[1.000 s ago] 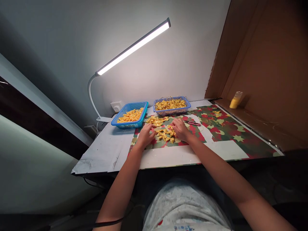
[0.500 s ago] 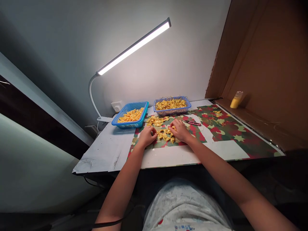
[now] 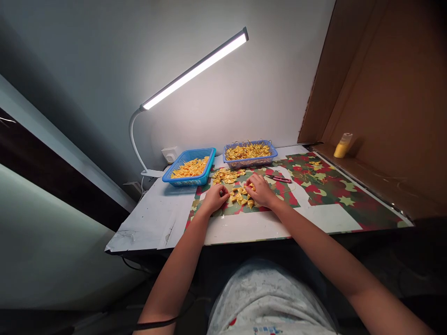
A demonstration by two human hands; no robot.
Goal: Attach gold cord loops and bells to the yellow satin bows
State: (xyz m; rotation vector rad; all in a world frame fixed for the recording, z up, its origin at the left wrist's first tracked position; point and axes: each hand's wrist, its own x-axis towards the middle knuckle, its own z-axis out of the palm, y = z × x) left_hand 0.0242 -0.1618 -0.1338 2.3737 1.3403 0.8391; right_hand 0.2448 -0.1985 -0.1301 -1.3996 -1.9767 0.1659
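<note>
Several small yellow ribbon bows (image 3: 240,197) lie in a cluster on the camouflage-patterned sheet, between my two hands. At the left edge of the cluster is my left hand (image 3: 213,199), its thumb and forefinger pinched together; whatever is between the tips is too small to make out. My right hand (image 3: 260,190) is curled at the cluster's right side, with a bit of yellow bow showing between thumb and fingers. Just behind the hands rests a second pile of yellow bows (image 3: 226,176).
Behind stand a blue basket (image 3: 206,177) of yellow bows and a purple-blue basket (image 3: 249,162) of gold corded pieces. Pink-handled snips (image 3: 279,178) lie beyond my right hand. A lit lamp (image 3: 195,70) hangs above. A bottle (image 3: 342,145) stands on the right ledge.
The thumb and forefinger of my left hand have come closer together. My right hand has barely shifted, and the bows and baskets stay where they were.
</note>
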